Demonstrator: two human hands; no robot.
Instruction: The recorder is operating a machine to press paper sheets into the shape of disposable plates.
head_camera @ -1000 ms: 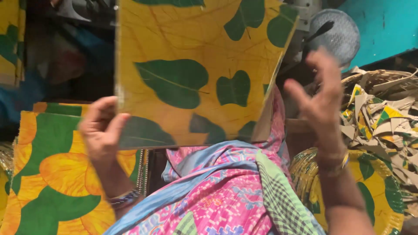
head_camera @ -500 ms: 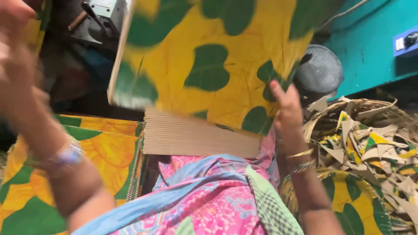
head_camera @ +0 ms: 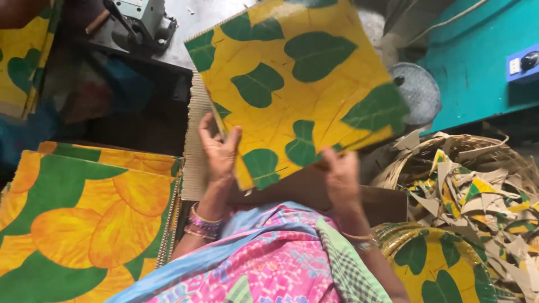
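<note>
Matt printed corrugated cardboard sheet [head_camera: 297,90]; woven cane basket [head_camera: 471,151]; metal machine [head_camera: 140,17].

Yellow leaf-print cardboard sheet [head_camera: 297,84], tilted, held aloft.

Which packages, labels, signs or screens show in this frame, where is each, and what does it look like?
No packages, signs or screens.
Printed board: square, yellow with green leaves, in left hand and right hand.
Switch panel: far right, blue with white rocker and dark knob, on teal cabinet.
</note>
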